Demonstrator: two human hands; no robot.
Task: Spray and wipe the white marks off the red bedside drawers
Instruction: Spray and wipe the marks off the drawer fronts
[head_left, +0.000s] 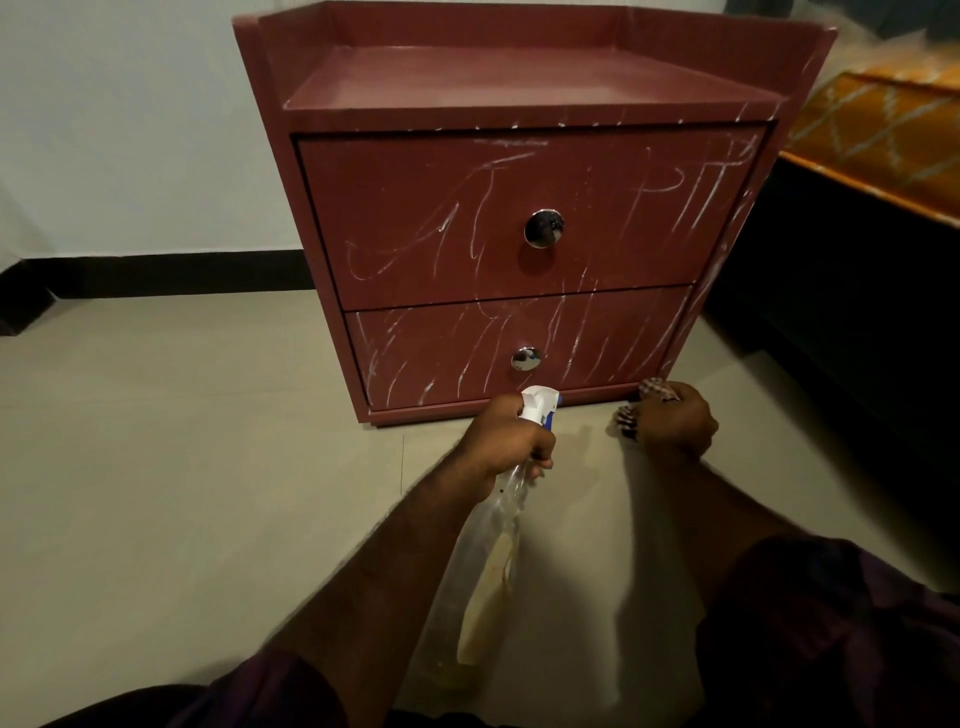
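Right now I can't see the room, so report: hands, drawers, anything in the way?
Left hand grips spray bottle, nozzle toward lower drawer. Right hand holds checked cloth. White marks cover it and upper drawer. Nothing between hands and drawers.

This is a bedroom in a home. The red bedside drawers (415, 218), two drawers with round metal knobs, stand in the upper middle of the frame beside a bed (831, 312) at the right edge, which is spread with an orange patterned cover (883, 130). The tiled floor (182, 441) is pale, and the plain light wall (130, 130) at upper left ends in a black skirting (171, 273).
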